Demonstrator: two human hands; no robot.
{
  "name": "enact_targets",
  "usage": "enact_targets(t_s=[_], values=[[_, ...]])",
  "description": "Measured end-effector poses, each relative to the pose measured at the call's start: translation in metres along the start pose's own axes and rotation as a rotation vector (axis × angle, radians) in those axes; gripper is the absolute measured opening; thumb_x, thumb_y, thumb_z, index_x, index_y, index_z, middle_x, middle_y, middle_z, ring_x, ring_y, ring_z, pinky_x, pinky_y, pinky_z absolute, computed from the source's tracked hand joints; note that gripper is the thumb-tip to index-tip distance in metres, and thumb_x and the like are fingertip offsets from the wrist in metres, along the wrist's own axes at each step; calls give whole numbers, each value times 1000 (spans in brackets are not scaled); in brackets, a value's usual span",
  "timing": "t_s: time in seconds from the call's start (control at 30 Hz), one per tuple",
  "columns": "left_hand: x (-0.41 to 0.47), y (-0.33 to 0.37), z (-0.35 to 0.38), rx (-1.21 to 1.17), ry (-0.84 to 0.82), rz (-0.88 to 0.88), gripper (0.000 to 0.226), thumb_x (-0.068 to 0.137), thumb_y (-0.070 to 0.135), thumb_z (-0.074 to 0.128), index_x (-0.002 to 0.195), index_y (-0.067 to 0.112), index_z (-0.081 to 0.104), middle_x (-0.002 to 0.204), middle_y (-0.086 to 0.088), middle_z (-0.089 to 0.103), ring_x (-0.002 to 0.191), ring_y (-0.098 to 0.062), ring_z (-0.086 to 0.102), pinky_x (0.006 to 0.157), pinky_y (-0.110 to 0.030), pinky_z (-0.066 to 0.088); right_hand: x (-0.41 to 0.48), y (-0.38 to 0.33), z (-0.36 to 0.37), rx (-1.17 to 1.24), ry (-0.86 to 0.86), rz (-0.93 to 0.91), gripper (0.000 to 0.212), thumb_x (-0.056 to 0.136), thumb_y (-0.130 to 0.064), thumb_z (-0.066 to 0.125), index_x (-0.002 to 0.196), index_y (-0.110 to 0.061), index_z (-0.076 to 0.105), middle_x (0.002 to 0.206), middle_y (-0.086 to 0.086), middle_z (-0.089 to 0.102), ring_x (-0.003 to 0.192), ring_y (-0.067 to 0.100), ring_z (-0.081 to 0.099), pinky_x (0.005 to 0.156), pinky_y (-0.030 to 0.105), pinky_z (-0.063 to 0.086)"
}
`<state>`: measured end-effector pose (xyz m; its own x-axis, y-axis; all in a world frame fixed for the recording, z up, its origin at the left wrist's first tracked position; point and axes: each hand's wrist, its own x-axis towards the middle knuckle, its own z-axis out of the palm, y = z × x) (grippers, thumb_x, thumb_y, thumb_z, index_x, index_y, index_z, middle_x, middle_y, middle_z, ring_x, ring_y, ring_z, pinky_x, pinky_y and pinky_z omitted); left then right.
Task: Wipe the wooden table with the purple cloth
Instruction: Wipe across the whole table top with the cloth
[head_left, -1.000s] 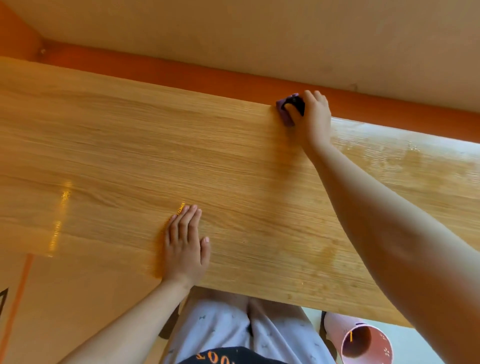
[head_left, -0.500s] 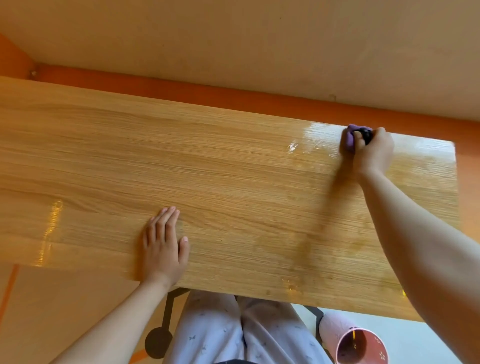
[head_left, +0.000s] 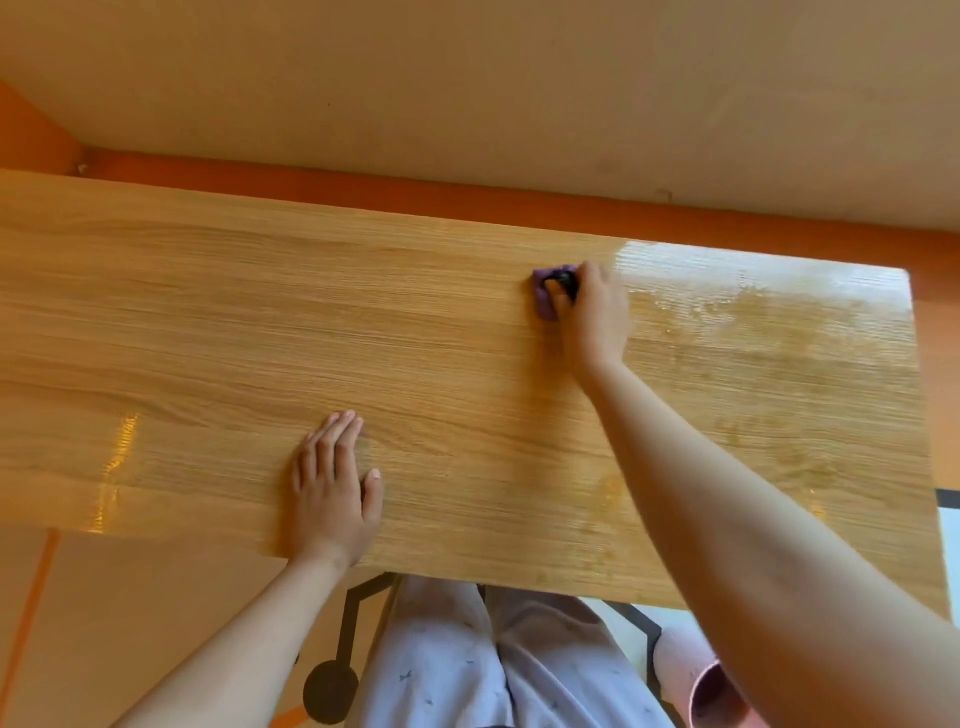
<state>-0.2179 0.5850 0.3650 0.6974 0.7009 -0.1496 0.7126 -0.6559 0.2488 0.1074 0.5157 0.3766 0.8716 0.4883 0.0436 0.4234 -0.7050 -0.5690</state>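
The wooden table (head_left: 208, 322) fills most of the view, its grain running left to right. My right hand (head_left: 592, 317) presses the bunched purple cloth (head_left: 544, 296) onto the table near its far edge, right of centre; only the cloth's left part shows past my fingers. A wet, shiny patch (head_left: 737, 291) covers the table's far right corner. My left hand (head_left: 332, 488) lies flat on the table near the front edge, fingers together, holding nothing.
A beige wall (head_left: 467, 93) with an orange skirting (head_left: 363, 189) runs behind the table. A pink bucket (head_left: 701, 686) stands on the floor at the lower right, below the table's front edge. My legs in pale trousers (head_left: 493, 660) are under the table.
My right hand swept the cloth along the far edge to the right corner, then back left toward the centre. The left hand stayed flat in place. The view shifted as my head moved.
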Motion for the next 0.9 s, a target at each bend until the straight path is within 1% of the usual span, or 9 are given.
enact_targets(t_s=[0.1,0.2,0.3,0.4,0.53,0.63,0.7,0.77,0.9], values=[[1,0,0,-10,14,5,60,88,32,36,141,4,39,147,-13,41,138,-28,31,115,-45,21,4,58,-37,-60,126,135,25,89,-28,55,98,-5,54,105,17,57,97,33,50,78,37,34],[0,1,1,-22,29,8,60,86,31,37,140,3,40,145,-14,42,137,-29,33,114,-47,23,7,109,-73,-119,210,272,29,89,-29,55,100,-2,54,108,22,57,102,35,49,85,40,34],[-1,1,0,-29,45,9,61,86,31,37,140,3,41,145,-14,42,137,-29,32,114,-47,24,5,117,-83,-116,244,352,29,90,-29,55,104,-3,55,112,20,57,107,34,49,89,38,35],[-2,1,0,-34,54,13,61,86,31,36,140,3,41,145,-13,42,137,-29,32,114,-47,23,-4,77,-61,-76,176,297,25,88,-26,56,100,-4,55,109,19,56,103,33,50,86,38,35],[-2,0,2,-36,46,0,61,86,32,35,140,5,40,146,-12,41,137,-29,32,112,-47,25,-36,3,-13,7,4,48,20,82,-17,61,98,-6,56,105,14,58,99,30,49,82,35,34],[-2,-1,3,-35,48,-3,61,86,33,34,141,6,39,147,-11,40,138,-28,31,113,-47,25,-55,-18,4,6,-37,-83,19,83,-15,61,99,-6,56,104,12,58,99,29,49,82,33,34],[-2,0,3,-36,49,-4,61,86,33,34,141,6,39,147,-11,40,139,-28,30,113,-47,24,-55,-1,-3,8,-16,-69,19,84,-19,60,98,-6,56,103,12,59,97,29,50,78,32,33],[-2,1,2,-39,49,1,61,86,33,34,140,6,39,147,-11,40,138,-28,30,113,-47,24,-49,30,-22,43,54,24,20,86,-24,59,95,-6,56,101,15,59,94,30,51,75,33,31],[-2,1,1,-39,48,-5,60,86,33,35,140,6,39,147,-11,40,138,-28,31,113,-47,24,-39,102,-70,-5,183,236,25,88,-27,58,97,-3,56,103,20,59,99,34,51,84,37,35]])
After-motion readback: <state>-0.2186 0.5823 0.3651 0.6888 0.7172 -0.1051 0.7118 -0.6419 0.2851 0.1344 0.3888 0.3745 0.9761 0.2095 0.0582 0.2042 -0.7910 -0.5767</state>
